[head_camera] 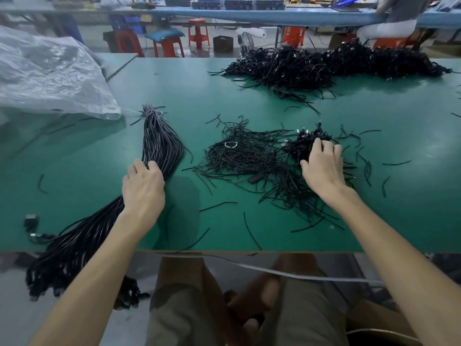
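A long bundle of black cables [159,148], tied at its far end, lies across the left of the green table [174,91] and hangs over the front edge. My left hand [143,186] rests on the bundle's middle with fingers curled over it. A small clump of coiled black cables with metal plugs [303,143] lies to the right. My right hand [323,166] is on this clump, fingers curled into it. Between the hands lies a loose heap of thin black tie strips [244,156].
A large pile of black cables [324,63] covers the far right of the table. A crumpled clear plastic bag [50,76] sits at the far left. Stray strips are scattered over the table. Red stools [198,32] and another person stand beyond the table.
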A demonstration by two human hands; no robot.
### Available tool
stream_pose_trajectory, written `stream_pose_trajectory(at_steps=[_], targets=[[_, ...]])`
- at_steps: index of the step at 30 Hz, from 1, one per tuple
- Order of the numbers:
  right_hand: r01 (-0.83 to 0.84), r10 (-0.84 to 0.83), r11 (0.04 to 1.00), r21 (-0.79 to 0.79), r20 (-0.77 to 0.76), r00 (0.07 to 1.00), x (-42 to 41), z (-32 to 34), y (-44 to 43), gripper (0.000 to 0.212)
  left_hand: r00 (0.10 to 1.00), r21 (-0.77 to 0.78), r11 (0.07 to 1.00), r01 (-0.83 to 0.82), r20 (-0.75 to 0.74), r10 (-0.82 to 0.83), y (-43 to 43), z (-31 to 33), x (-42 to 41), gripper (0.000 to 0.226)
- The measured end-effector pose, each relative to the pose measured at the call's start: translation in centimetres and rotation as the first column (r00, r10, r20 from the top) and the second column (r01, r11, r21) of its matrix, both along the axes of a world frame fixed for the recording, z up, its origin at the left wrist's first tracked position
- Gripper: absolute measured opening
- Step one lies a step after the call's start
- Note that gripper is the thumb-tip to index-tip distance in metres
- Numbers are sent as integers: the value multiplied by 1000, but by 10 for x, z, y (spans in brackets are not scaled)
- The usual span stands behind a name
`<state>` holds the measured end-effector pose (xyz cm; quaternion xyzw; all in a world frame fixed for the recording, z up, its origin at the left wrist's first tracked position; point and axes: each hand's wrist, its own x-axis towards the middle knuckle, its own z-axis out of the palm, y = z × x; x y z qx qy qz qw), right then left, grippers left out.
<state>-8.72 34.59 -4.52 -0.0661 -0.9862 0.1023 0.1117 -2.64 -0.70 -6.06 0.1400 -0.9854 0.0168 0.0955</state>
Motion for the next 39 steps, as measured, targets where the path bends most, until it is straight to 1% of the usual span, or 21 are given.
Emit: stream_pose_trajectory(at_steps=[4, 6, 8, 10, 13, 14, 16, 17, 18, 19, 22, 23, 25, 26, 29, 31, 33, 35, 36, 38, 39], targets=[[-36, 37, 999, 14, -123, 992, 8, -10, -9, 61, 1000, 65, 998, 14, -22, -13, -2, 4, -2, 9], [-87, 94, 995, 41, -204, 975, 15, -10, -16, 55, 997, 79, 996, 41, -62, -36, 2, 8, -2, 9], [-173, 177, 984, 39, -223, 959, 24, -8, -27, 49, 992, 93, 992, 87, -98, -78, 9, 13, 0, 11], [-291, 278, 957, -22, -234, 932, 35, -6, -41, 50, 977, 144, 977, 160, -164, -136, 21, 20, 5, 11], [-503, 463, 858, -103, -269, 845, 53, -3, -68, 60, 935, 202, 934, 295, -262, -239, 53, 33, 17, 17], [-572, 525, 811, -125, -277, 805, 59, -2, -78, 64, 917, 265, 893, 364, -272, -293, 67, 37, 21, 18], [-690, 630, 701, -183, -296, 718, 67, -3, -95, 70, 873, 471, 735, 488, -262, -412, 91, 44, 26, 20], [-712, 648, 661, -237, -297, 701, 69, -4, -100, 72, 856, 557, 653, 513, -271, -441, 98, 46, 27, 25], [-707, 646, 644, -294, -286, 708, 69, -5, -102, 71, 849, 606, 604, 518, -281, -447, 100, 48, 26, 25], [-692, 639, 655, -303, -267, 721, 68, -6, -100, 66, 849, 626, 585, 515, -279, -448, 99, 50, 25, 20], [-644, 592, 751, -145, -283, 755, 62, -7, -81, 44, 843, 720, 500, 481, -224, -488, 84, 46, 21, 4], [-607, 540, 775, -177, -315, 781, 60, -7, -72, 39, 834, 736, 483, 475, -200, -515, 78, 43, 21, 7], [-519, 407, 790, -328, -353, 843, 53, -3, -54, 36, 813, 753, 448, 481, -191, -550, 65, 39, 24, 14], [-466, 331, 788, -402, -362, 872, 49, -2, -44, 34, 811, 783, 406, 471, -202, -549, 56, 36, 25, 18], [-299, 110, 773, -560, -346, 932, 37, 2, -16, 31, 848, 917, 188, 351, -225, -481, 30, 31, 23, 27], [-277, 123, 771, -574, -292, 948, 36, 1, -9, 28, 852, 953, 35, 302, -254, -458, 24, 30, 21, 30], [-272, 191, 820, -503, -209, 959, 41, -2, -13, 26, 859, 947, -31, 320, -304, -412, 26, 28, 18, 30], [-255, 224, 925, -283, -136, 965, 49, -4, -20, 38, 868, 934, -22, 356, -339, -363, 33, 28, 16, 27], [-274, 254, 944, -184, -126, 959, 53, -3, -26, 54, 869, 926, 36, 376, -339, -360, 37, 27, 15, 25], [-394, 378, 914, -96, -149, 914, 65, 0, -41, 78, 863, 889, 187, 417, -323, -389, 47, 22, 14, 23], [-466, 448, 879, -105, -156, 880, 70, 2, -50, 82, 855, 869, 234, 436, -318, -409, 53, 18, 14, 24]])
